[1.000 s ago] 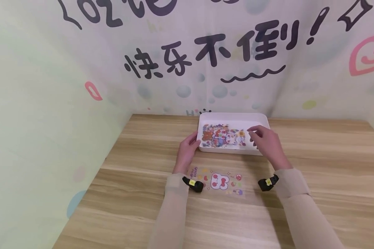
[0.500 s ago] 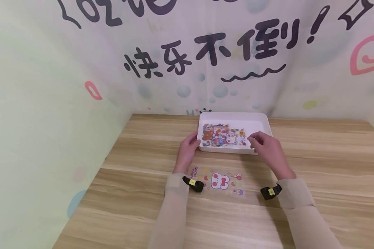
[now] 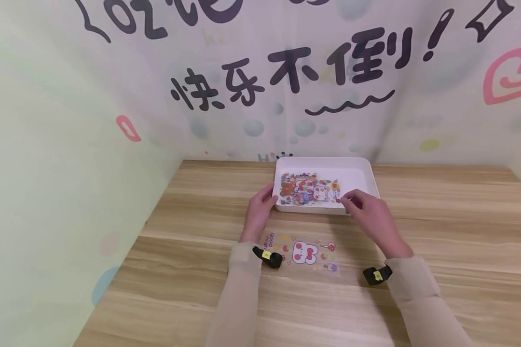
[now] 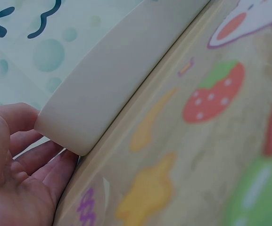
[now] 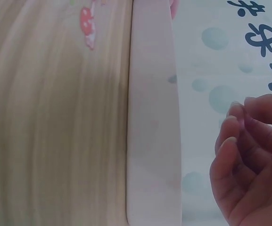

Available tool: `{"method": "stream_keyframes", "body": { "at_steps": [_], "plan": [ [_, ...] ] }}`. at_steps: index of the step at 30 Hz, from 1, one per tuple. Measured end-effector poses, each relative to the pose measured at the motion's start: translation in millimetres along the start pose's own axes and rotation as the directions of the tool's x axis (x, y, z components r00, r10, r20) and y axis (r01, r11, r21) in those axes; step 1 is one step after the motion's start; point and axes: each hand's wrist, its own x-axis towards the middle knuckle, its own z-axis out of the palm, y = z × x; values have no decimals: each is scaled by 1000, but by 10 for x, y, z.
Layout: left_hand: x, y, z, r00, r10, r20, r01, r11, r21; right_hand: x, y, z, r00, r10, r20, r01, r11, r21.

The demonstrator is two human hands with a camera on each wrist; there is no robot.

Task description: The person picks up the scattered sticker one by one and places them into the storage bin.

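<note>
A white tray [image 3: 330, 210] stands at the back of the table. My left hand [image 3: 258, 208] grips its front left corner; in the left wrist view the thumb is at the corner's top edge and the fingers lie behind and below. Several printed clear sticker sheets [image 3: 306, 189] with bears, bunnies and small colourful motifs lie in the tray's left half. My right hand [image 3: 369, 212] is above the tray's front right wall, its loosely curled fingertips near the sheets' right edge. In the right wrist view, nothing plainly shows between those fingertips [image 5: 229, 141].
A clear sticker sheet with a bunny [image 3: 305, 253] lies on the wooden table [image 3: 191, 270] in front of the tray, between the forearms. Behind the table hangs a printed cloth backdrop [image 3: 243, 130]; another light wall [image 3: 61, 193] closes off the left side.
My right hand has moved down and slightly left, toward the tray's front wall. My left hand keeps its hold on the corner. The tray and sheets look unmoved.
</note>
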Motion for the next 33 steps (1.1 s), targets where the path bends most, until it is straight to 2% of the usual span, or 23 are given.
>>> {"method": "stream_keyframes", "body": {
  "at_steps": [8, 13, 21, 28, 33],
  "plan": [
    [-2, -4, 7, 999, 34, -1, -34, 999, -18, -51, 27, 40, 997, -68, -28, 67, 996, -63],
    [1, -6, 20, 999, 48, -4, -48, 999, -17, -75, 59, 59, 995, -97, -17, 95, 992, -78],
    [17, -20, -2, 999, 47, -1, -47, 999, -7, -95, 61, 114, 990, -122, 72, 127, 989, -77],
    [20, -21, -6, 999, 35, 0, -35, 999, 4, -86, 56, 147, 977, -142, 161, 160, 982, -99],
    [8, -11, -3, 999, 43, -1, -43, 999, 0, -82, 94, 193, 964, -126, 234, 159, 979, -126]
  ]
}}
